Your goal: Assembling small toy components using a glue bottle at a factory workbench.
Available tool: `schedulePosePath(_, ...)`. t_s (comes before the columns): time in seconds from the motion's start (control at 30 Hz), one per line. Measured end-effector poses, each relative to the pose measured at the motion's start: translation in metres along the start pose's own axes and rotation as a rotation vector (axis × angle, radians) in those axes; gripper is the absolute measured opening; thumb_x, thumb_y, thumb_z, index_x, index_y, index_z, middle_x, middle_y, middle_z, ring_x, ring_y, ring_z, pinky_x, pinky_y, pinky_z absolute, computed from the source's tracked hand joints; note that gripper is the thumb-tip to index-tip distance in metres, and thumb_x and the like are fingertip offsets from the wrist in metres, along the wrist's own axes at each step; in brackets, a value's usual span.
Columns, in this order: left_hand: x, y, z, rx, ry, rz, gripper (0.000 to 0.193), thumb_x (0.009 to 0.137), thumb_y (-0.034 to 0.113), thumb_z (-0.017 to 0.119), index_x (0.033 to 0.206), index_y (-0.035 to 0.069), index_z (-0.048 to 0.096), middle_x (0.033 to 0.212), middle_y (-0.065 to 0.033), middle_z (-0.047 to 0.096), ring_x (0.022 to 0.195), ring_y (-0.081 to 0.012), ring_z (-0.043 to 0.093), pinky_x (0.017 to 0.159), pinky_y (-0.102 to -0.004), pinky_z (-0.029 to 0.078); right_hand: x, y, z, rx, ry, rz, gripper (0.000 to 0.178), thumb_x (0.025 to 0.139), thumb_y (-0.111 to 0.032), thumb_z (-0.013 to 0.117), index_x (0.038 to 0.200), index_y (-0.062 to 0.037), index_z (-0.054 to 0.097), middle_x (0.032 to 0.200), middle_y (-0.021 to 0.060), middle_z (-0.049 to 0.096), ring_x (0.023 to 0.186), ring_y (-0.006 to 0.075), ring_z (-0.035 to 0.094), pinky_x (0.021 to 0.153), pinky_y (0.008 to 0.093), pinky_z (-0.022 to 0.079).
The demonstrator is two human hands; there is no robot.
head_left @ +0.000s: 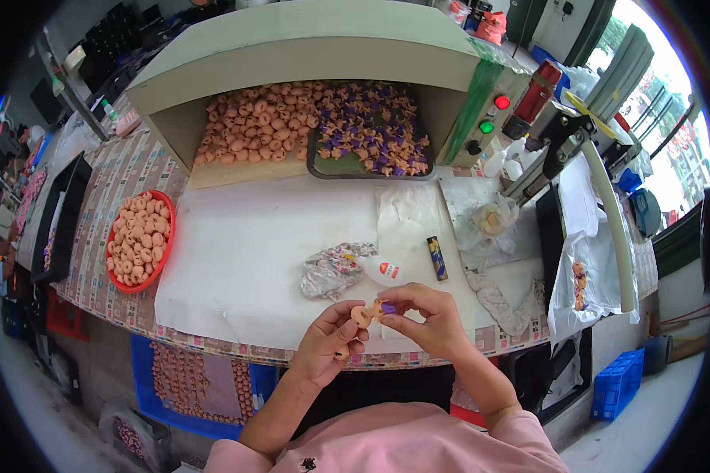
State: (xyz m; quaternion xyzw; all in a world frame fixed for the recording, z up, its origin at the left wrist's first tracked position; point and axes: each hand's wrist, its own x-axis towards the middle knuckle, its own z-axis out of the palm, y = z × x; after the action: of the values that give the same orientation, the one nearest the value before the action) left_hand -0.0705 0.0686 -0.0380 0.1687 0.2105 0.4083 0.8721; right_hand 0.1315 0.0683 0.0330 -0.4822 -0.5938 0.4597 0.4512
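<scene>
Over the near edge of the table, my left hand (pixel 331 337) is closed around a small peach doll head (pixel 360 317). A second peach piece (pixel 341 352) shows in its lower fingers. My right hand (pixel 427 315) pinches a small doll body (pixel 387 307) with purple clothing. Body and head meet between the two hands; whether they are joined I cannot tell. Just beyond my hands lie a crumpled patterned plastic bag (pixel 331 270), a whitish rounded item with a red mark (pixel 383 270) and a dark blue and yellow cylinder (pixel 437 258).
A box-shaped housing (pixel 308 47) shelters heaped doll heads (pixel 252 122) and a black tray (pixel 323 168) of purple-clothed bodies. A red basket (pixel 168 244) of heads stands left. On the right are a lever press (pixel 560 146) and a plastic-lined bin (pixel 564 303); a blue tray (pixel 146 386) lies below the table.
</scene>
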Motion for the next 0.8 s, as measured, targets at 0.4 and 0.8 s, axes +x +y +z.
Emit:
schedulePosePath(0.4, 0.008, -0.029, 0.036, 0.216, 0.074, -0.039, 0.033, 0.087, 0.016, 0.069, 0.115, 0.002, 0.06, 0.089, -0.0077, 0.066, 0.069, -0.0107, 0.064, 0.057, -0.0204, 0.054, -0.036, 0.009, -0.04, -0.177, -0.031, -0.174, 0.029, 0.072, 0.002, 0.076, 0.1, -0.0031, 0.072, 0.093, 0.0118, 0.071, 0.084, 0.0217, 0.069, 0.074, 0.0291, 0.054)
schedulePosePath(0.8, 0.006, -0.018, 0.027, 0.229, -0.043, -0.119, 0.034, 0.079, 0.016, 0.077, 0.106, 0.001, 0.062, 0.09, -0.0096, 0.068, 0.074, -0.0149, 0.068, 0.066, -0.0264, 0.059, -0.048, 0.004, -0.037, -0.093, -0.075, -0.085, 0.03, 0.071, 0.002, 0.077, 0.1, -0.0015, 0.071, 0.092, 0.0127, 0.07, 0.082, 0.0211, 0.068, 0.073, 0.0281, 0.054)
